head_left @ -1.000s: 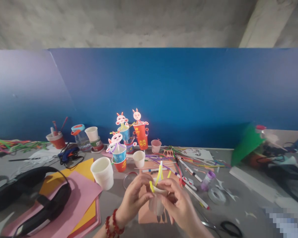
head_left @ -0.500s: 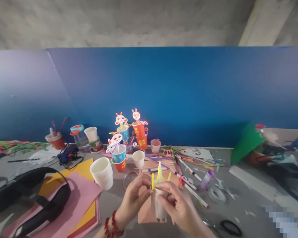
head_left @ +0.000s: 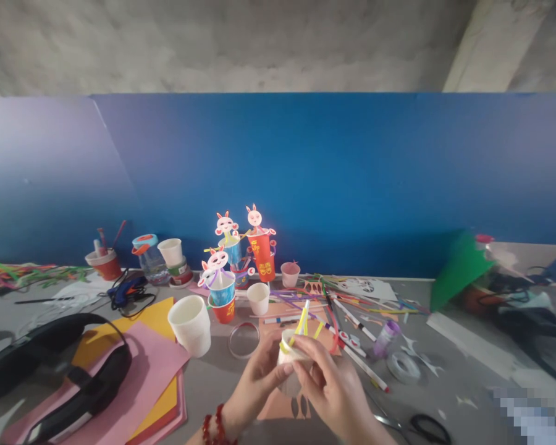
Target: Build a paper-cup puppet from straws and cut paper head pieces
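At the near middle of the table, a white paper cup point(head_left: 286, 355) is held between both my hands, its open mouth facing up. Yellow strips point(head_left: 304, 322) rise out of it, and one bends over its rim. My left hand point(head_left: 258, 369) is closed round the cup's left side, thumb in front. My right hand point(head_left: 328, 382) grips the other side, fingertips at the rim. Part of the cup's body is hidden by my fingers. Under it lies a salmon-coloured paper sheet point(head_left: 278, 408). To the left stand larger stacked white cups point(head_left: 192, 327), and a tape roll point(head_left: 243, 340) lies nearby.
Several decorated cups with rabbit faces point(head_left: 222, 288) stand behind. Markers point(head_left: 364, 366), a purple glue stick point(head_left: 387, 337), clear tape point(head_left: 404, 367) and scissors point(head_left: 429, 428) lie on the right. Headphones point(head_left: 115, 371) rest on coloured paper point(head_left: 160, 346) at left. A blue partition point(head_left: 333, 185) closes the back.
The cup has tipped so that its mouth shows more. A yellow strip now bends over the rim. My fingers have shifted round the cup, and my left hand sits slightly lower.
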Demonstrator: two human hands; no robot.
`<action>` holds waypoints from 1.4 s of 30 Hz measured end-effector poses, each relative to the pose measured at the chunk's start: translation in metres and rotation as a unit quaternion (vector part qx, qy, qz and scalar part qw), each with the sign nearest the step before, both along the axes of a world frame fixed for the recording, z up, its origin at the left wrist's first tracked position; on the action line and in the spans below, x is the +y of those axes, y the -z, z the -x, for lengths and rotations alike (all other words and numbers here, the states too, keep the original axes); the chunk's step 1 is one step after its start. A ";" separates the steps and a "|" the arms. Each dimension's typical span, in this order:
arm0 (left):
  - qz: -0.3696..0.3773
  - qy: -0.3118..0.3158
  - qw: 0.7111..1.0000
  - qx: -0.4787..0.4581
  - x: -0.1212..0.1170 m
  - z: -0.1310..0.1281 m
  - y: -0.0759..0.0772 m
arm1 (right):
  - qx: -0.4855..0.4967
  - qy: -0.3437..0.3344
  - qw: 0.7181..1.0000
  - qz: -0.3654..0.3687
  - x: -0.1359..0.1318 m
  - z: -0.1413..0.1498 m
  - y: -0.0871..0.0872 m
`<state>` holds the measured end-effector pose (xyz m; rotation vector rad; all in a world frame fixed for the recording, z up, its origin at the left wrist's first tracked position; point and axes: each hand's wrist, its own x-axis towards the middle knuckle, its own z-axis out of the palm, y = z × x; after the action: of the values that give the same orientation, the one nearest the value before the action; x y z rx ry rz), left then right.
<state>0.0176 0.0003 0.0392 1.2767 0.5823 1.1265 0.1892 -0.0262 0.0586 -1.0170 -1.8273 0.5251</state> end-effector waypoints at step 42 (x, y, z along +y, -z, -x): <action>0.076 -0.026 0.987 -0.141 -0.008 0.000 0.006 | 0.223 -0.055 0.971 0.064 0.011 0.011 0.033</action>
<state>0.0174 -0.0080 0.0330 0.9553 0.4822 1.2555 0.1786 -0.0151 0.0260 -0.8028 -1.4650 0.8736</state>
